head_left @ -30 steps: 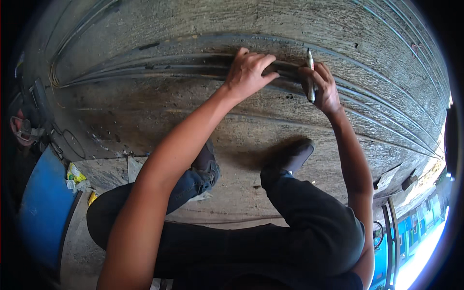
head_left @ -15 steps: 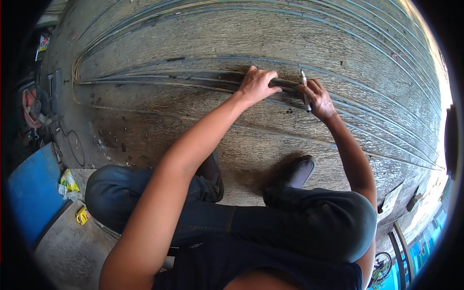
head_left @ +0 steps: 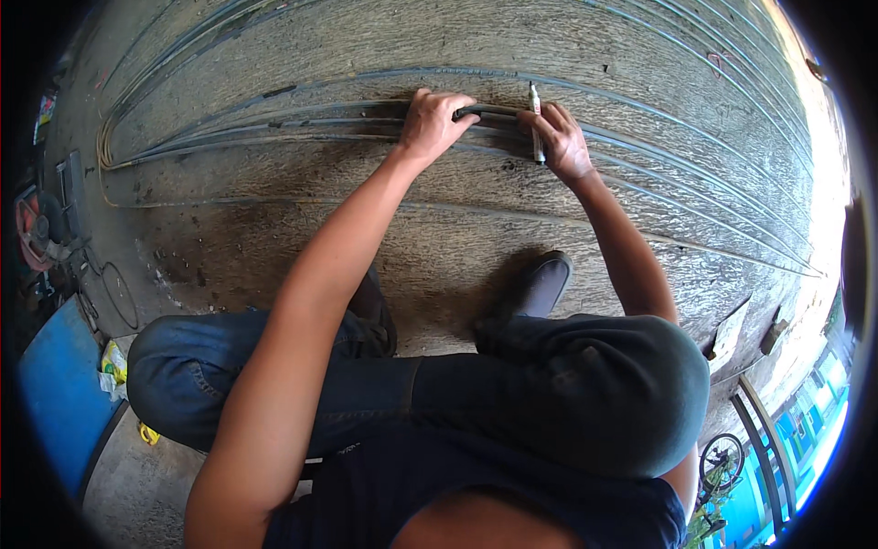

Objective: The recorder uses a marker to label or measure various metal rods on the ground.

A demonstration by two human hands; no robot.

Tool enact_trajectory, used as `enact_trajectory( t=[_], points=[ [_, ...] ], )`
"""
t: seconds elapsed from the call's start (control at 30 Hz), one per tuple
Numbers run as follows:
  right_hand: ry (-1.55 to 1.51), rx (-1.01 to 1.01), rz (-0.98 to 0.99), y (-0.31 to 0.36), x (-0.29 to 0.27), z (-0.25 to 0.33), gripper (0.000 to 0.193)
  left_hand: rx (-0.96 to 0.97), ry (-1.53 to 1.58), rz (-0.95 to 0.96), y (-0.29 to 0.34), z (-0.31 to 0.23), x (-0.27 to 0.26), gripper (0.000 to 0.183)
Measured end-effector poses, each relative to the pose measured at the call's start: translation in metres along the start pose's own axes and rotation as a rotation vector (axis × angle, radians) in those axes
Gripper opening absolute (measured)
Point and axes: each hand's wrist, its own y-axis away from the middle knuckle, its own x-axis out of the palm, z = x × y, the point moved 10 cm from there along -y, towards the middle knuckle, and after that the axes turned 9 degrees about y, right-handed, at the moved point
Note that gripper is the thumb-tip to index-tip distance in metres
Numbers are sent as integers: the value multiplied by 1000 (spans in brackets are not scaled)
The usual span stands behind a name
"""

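Several long, thin grey strands, rods or cables I cannot tell which, run left to right over the floor. My left hand (head_left: 434,125) is closed around a dark bundle of strands (head_left: 499,111), thumb toward the right. A short way to the right, my right hand (head_left: 560,137) has a white marker pen (head_left: 537,123) between its fingers, standing crosswise to the strands with its dark tip pointing away from me. The fingers of that hand also meet the bundle; how firmly they grip it is hidden.
At the far left the strands bend round in a brownish loop (head_left: 106,151). My shoe (head_left: 543,282) rests on the rough floor (head_left: 439,242) below my hands. A blue panel (head_left: 59,380) stands at the left, and a bicycle wheel (head_left: 722,462) at the lower right.
The whole view has shifted, so floor, strands and hands appear higher and farther left. Both hands keep their hold, and their spacing looks about the same.
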Motion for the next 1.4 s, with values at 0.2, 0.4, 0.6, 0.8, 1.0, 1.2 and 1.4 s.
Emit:
enact_trajectory(
  t=[0.2, 0.4, 0.6, 0.8, 1.0, 1.2, 1.4],
  points=[
    [-18, 76, -44, 0, -4, 0, 35, -34, -33, -24, 4, 2, 1, 26],
    [-390, 454, -283, -21, -15, -7, 29, -30, -11, -99, 6, 1, -4, 28],
    [-971, 747, -57, -26, 46, -31, 30, -21, 7, -111, 8, 4, -4, 26],
    [-575, 643, 125, -42, 50, -31, 27, 10, -16, -138, 10, 3, -4, 24],
    [-522, 579, 78, -46, 50, -23, 27, 16, -18, -151, 11, 4, -3, 25],
    [-481, 557, 25, -43, 50, -23, 25, 18, -36, -153, 12, 4, -2, 26],
    [-516, 552, 21, -44, 51, -22, 24, 6, -21, -149, 13, 9, -1, 28]
  ],
)
